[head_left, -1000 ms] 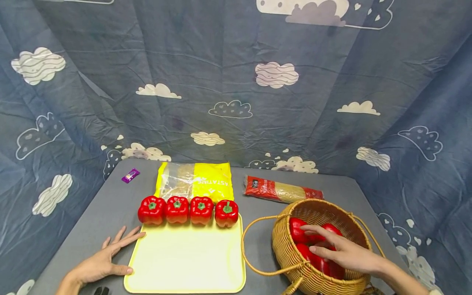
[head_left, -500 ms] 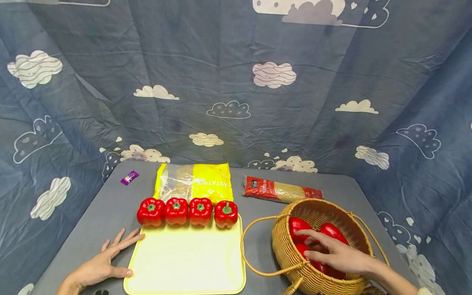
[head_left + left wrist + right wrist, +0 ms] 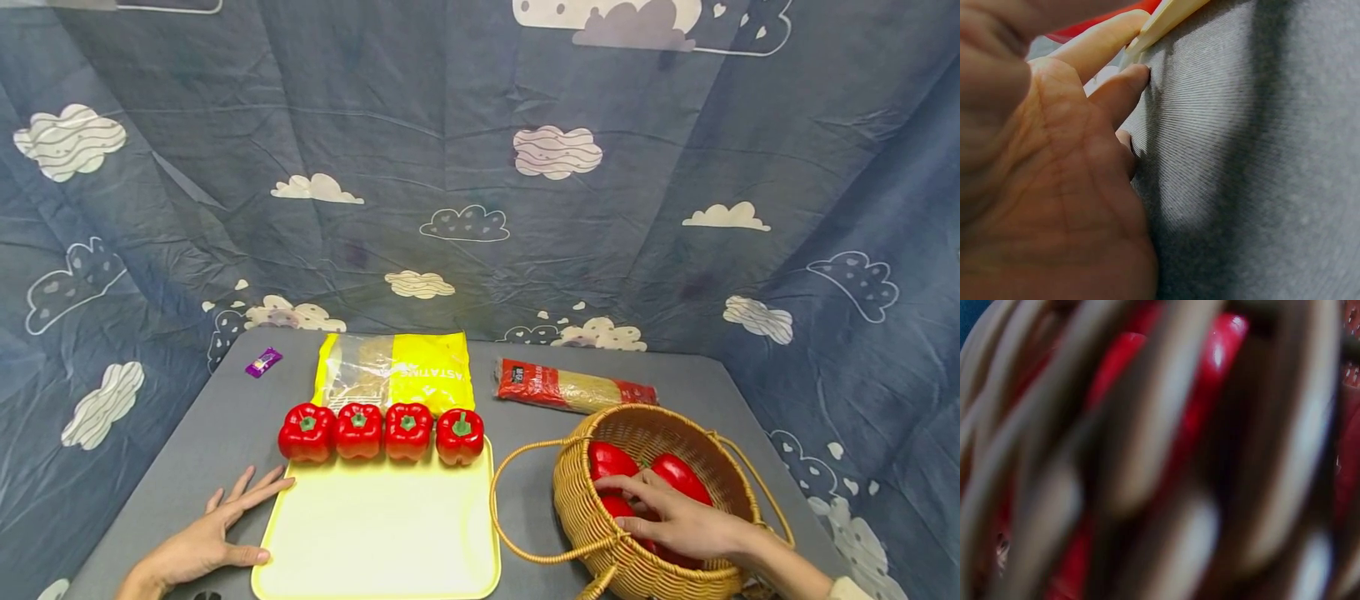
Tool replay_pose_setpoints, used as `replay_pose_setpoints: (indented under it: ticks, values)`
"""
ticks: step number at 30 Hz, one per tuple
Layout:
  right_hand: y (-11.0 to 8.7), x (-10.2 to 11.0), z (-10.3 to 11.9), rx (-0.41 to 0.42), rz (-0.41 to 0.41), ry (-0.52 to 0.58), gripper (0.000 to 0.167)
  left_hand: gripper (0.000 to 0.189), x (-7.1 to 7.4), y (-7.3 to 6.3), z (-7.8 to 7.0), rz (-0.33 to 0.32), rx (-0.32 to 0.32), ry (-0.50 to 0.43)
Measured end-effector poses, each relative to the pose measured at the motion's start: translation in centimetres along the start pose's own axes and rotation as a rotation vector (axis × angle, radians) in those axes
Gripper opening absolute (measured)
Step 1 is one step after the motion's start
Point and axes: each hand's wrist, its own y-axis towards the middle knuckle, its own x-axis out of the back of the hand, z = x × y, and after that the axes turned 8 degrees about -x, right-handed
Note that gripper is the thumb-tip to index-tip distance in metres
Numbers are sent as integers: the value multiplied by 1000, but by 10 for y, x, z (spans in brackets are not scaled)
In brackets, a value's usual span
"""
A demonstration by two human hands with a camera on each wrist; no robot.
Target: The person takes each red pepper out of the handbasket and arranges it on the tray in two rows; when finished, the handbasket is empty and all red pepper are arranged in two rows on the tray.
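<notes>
My left hand (image 3: 202,537) lies beside the pale yellow tray (image 3: 378,533), fingers fairly straight, with index fingertip and thumb touching its left edge. In the left wrist view, the palm and fingers show near the tray rim (image 3: 1166,22). Along the tray's far edge stand several red bell peppers (image 3: 359,432) in a row. On the right, my right hand (image 3: 690,518) reaches into a wicker basket (image 3: 577,500), fingers and thumb curled round a red bell pepper (image 3: 617,505). More peppers (image 3: 681,477) lie around it. Blurred basket weave (image 3: 1154,425) fills the right wrist view, hiding that hand.
Behind the peppers lies a yellow pasta bag (image 3: 431,367). A red noodle packet (image 3: 573,386) rests behind the basket. A small purple wrapped sweet (image 3: 263,362) is at the far left. The looped basket handle (image 3: 498,508) juts toward the tray. Cloud-patterned cloth (image 3: 465,108) surrounds the grey table.
My right hand has shifted slightly left and lower in the basket, its fingers coming round a pepper. The left hand stays at the tray's edge.
</notes>
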Motion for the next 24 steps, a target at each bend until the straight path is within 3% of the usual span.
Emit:
replay_pose_setpoints:
  ticks: [6, 13, 18, 24]
  values:
    - [1, -3, -6, -1, -37, -38, 46, 80, 0, 0, 1, -1, -15, -5]
    - [7, -7, -28, 39, -38, -50, 42, 79, 1, -1, 1, 22, -1, -29]
    - [13, -9, -38, -43, -72, -91, 38, 79, 2, -1, 0, 20, -15, -22]
    - [9, -4, -22, -39, -106, -47, 33, 78, 1, -1, 1, 33, -8, -31]
